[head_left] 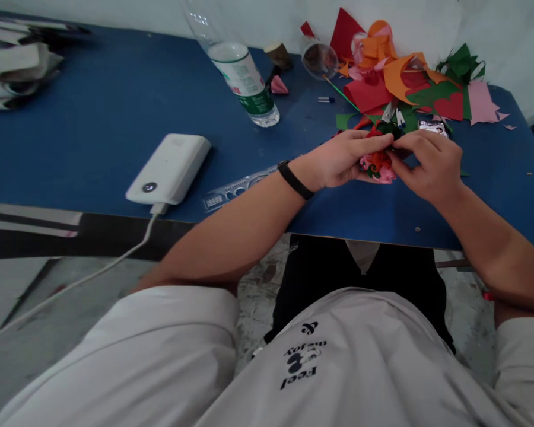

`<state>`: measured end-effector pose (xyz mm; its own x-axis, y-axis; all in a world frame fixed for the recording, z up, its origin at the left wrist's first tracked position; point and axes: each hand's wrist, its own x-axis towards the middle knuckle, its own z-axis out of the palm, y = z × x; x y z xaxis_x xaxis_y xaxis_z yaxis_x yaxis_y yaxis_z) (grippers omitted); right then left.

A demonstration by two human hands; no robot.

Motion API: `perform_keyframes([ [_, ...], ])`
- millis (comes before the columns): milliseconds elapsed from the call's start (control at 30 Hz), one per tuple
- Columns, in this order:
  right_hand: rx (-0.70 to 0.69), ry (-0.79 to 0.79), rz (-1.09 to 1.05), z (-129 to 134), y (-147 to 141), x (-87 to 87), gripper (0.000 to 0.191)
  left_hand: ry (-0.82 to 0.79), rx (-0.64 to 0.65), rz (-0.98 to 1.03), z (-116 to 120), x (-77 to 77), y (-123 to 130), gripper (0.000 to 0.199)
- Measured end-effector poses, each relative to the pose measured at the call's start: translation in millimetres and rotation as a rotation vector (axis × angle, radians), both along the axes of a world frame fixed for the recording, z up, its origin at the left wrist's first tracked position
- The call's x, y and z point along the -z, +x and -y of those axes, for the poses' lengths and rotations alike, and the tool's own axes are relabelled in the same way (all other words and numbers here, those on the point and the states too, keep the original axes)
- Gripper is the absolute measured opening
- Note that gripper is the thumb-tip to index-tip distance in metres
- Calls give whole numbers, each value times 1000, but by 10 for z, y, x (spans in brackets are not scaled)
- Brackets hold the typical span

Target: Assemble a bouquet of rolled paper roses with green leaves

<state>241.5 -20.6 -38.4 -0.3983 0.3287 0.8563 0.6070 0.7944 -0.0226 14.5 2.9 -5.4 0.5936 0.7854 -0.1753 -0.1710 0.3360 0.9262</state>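
A small bunch of felt or paper flowers [380, 165] in red, orange and pink with green bits is held over the table's front part. My left hand [345, 155] grips it from the left, thumb along its top and fingers beneath. From the right, my right hand [431, 160] pinches at the bunch's edge with thumb and forefinger; what exactly lies between those fingertips is too small to make out. Just behind the hands, orange-handled scissors [364, 123] lie partly hidden among scraps.
Coloured scraps [409, 83] are heaped at the back right, beside a tipped clear cup [319, 59]. A water bottle [251, 83] stands at the back middle. On the left are a white power bank [169, 169] with a trailing cable [111, 264] and a clear ruler [238, 188].
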Motion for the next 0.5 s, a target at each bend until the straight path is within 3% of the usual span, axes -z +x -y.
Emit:
perform_keyframes([
  [167, 89, -178, -48, -41, 37, 97, 36, -5, 15, 5, 7, -8, -7, 39],
  [300, 114, -278, -126, -10, 76, 80, 44, -14, -10, 6, 39, -58, -2, 39],
  [400, 79, -309, -158, -3, 98, 35, 48, -28, -16, 3, 55, -82, 4, 37],
  [500, -39, -253, -155, -37, 109, 8, 59, -38, -11, 4, 48, -70, -4, 33],
])
